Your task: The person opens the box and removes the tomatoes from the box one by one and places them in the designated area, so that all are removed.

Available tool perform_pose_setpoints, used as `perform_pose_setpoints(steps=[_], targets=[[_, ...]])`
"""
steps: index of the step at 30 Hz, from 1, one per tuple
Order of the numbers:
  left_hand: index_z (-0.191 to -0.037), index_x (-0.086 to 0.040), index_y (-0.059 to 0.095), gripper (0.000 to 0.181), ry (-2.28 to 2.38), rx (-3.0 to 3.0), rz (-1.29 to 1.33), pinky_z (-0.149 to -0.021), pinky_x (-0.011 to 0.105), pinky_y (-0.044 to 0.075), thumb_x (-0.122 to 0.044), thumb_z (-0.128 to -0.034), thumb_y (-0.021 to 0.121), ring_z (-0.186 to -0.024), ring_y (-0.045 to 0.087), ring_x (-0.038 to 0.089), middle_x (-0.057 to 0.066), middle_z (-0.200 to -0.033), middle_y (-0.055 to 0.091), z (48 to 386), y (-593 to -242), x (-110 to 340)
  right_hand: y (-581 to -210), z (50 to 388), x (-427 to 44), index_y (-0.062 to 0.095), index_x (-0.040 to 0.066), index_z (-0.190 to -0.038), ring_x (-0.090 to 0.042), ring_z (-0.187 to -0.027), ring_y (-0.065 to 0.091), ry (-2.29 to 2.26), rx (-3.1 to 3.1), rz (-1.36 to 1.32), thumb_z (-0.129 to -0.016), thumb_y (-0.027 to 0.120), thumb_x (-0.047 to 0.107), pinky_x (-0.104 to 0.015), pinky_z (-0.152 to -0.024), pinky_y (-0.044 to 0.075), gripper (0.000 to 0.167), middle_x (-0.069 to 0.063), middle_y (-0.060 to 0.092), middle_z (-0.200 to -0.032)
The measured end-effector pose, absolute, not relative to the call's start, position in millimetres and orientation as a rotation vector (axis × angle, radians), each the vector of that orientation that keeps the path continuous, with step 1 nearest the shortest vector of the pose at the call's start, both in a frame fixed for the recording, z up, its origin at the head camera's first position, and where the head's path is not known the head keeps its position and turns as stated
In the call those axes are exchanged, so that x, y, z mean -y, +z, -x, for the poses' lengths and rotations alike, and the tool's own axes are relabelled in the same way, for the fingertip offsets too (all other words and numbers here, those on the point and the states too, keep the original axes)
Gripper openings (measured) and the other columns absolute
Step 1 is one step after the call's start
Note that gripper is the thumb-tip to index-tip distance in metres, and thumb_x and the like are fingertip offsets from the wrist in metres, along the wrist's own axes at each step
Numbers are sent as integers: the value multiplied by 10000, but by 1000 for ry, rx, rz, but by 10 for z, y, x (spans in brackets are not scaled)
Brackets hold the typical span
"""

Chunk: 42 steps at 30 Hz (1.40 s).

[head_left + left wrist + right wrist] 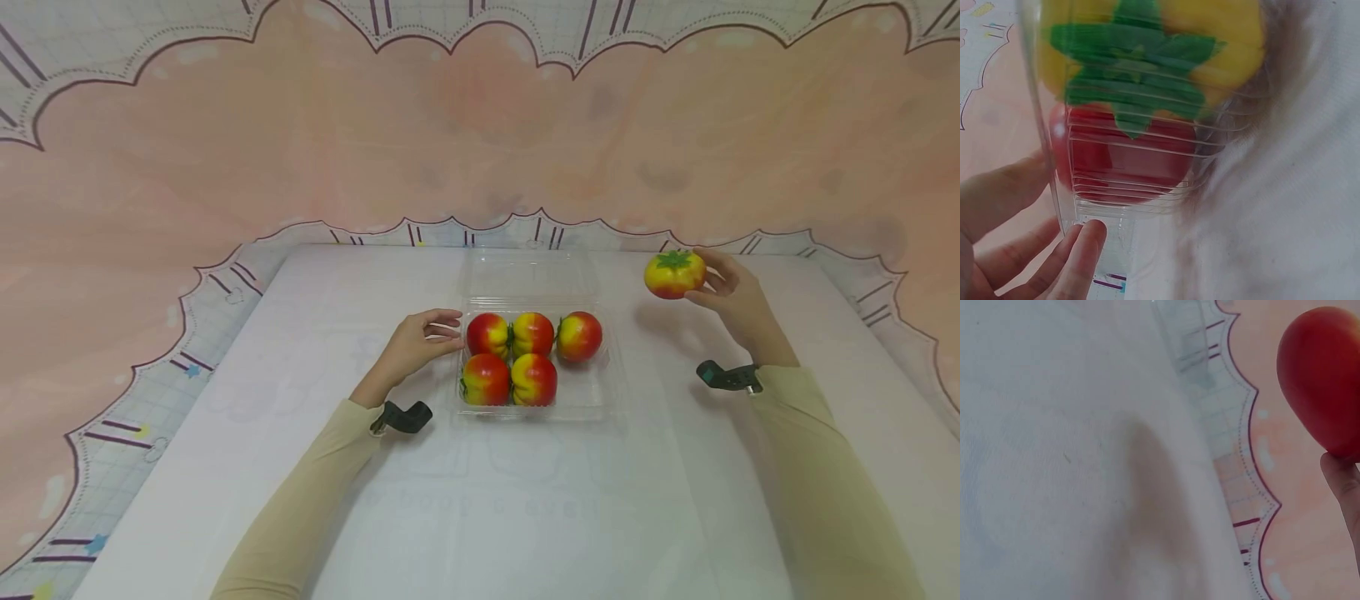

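A clear plastic clamshell box (585, 404) stands on the white table with its lid (531, 275) folded back. In it lie several glossy red-and-yellow persimmon-like fruits (533, 379) with green calyxes, three across the back and two in front at left and middle. My left hand (422, 340) is at the box's left side, its fingertips (1092, 234) by the ribbed wall, fingers loosely extended. Raised above the table to the right of the box, my right hand (731, 292) holds another such fruit (675, 273) between thumb and fingers, calyx toward the head camera.
The white table (480, 517) reaches forward on both sides of the box. Beyond its edges hangs a peach-coloured cloth (480, 150) with a scalloped, striped border. Both wrists carry a dark camera mount (723, 377).
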State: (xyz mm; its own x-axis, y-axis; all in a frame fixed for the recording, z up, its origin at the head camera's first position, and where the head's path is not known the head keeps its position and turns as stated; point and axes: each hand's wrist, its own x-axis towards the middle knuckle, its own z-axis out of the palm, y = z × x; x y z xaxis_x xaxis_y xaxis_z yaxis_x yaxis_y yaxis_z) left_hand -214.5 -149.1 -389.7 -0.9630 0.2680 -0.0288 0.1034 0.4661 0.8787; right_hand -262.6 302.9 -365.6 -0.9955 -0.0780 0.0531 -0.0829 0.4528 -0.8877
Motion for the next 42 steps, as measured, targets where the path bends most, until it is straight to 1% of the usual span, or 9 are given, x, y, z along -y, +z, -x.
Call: perform_pose_setpoints(steps=[6, 11, 17, 19, 22, 24, 30, 38, 42], targets=[[-1305, -43, 532, 504, 1521, -2542, -325, -954, 411, 516, -174, -847, 695, -1110, 612, 308, 177, -1259, 590, 2131, -3888, 1487, -3732, 2665, -3071, 306, 188, -1467, -303, -1434, 236, 1663, 2688, -144, -905, 613, 137, -317, -1113, 308, 643, -12, 228, -1562], [-1303, -38, 534, 502, 1536, -2532, -323, -943, 404, 523, -167, -845, 697, -1103, 616, 310, 181, -1250, 595, 2133, -3895, 1487, -3821, 2704, -3122, 293, 211, -1474, -303, -1436, 233, 1648, 2724, -106, -907, 615, 162, -325, -1114, 305, 654, -17, 205, -1575], [-1301, -44, 538, 507, 1530, -2532, -328, -948, 409, 520, -165, -838, 705, -1103, 616, 307, 173, -1253, 596, 2146, -3910, 1486, -3931, 2747, -3172, 241, 193, -1493, -315, -1442, 209, 1658, 2758, -60, -911, 613, 206, -397, -1129, 282, 691, -51, 149, -1590], [-1301, -45, 538, 507, 1528, -2532, -329, -950, 411, 518, -165, -838, 704, -1105, 616, 307, 173, -1252, 597, 2152, -3917, 1487, -3967, 2760, -3184, 244, 194, -1493, -315, -1442, 209, 1669, 2758, -50, -908, 618, 211, -395, -1132, 282, 695, -48, 143, -1592], [-1303, -44, 536, 506, 1527, -2535, -333, -951, 412, 517, -165, -841, 701, -1106, 616, 308, 175, -1254, 595, 2158, -3919, 1491, -4017, 2780, -3197, 263, 156, -1484, -317, -1437, 219, 1700, 2735, -64, -907, 617, 172, -373, -1137, 279, 677, -70, 160, -1586], [-1303, -43, 535, 505, 1528, -2535, -334, -950, 413, 518, -165, -842, 700, -1106, 615, 310, 177, -1257, 593, 2158, -3918, 1492, -4041, 2784, -3202, 271, 144, -1480, -322, -1433, 228, 1688, 2744, -73, -907, 619, 176, -362, -1134, 285, 671, -84, 170, -1582], [-1306, -50, 536, 510, 1531, -2531, -318, -955, 418, 515, -177, -841, 702, -1110, 612, 309, 170, -1269, 588, 2155, -3918, 1489, -4068, 2772, -3204, 253, 84, -1477, -335, -1430, 230, 1670, 2779, -90, -913, 608, 154, -374, -1131, 282, 670, -132, 164, -1576], [-1297, -48, 543, 504, 1538, -2530, -326, -952, 413, 518, -161, -834, 708, -1100, 618, 306, 168, -1262, 593, 2154, -3916, 1490, -4077, 2769, -3185, 247, 103, -1483, -366, -1430, 205, 1656, 2832, -82, -922, 594, 165, -455, -1135, 252, 662, -142, 140, -1579], [-1299, -48, 542, 499, 1528, -2538, -328, -943, 406, 523, -161, -839, 702, -1095, 620, 305, 169, -1261, 593, 2163, -3923, 1497, -4072, 2772, -3176, 256, 86, -1474, -370, -1430, 200, 1685, 2847, -85, -910, 610, 144, -465, -1134, 246, 669, -157, 141, -1575]])
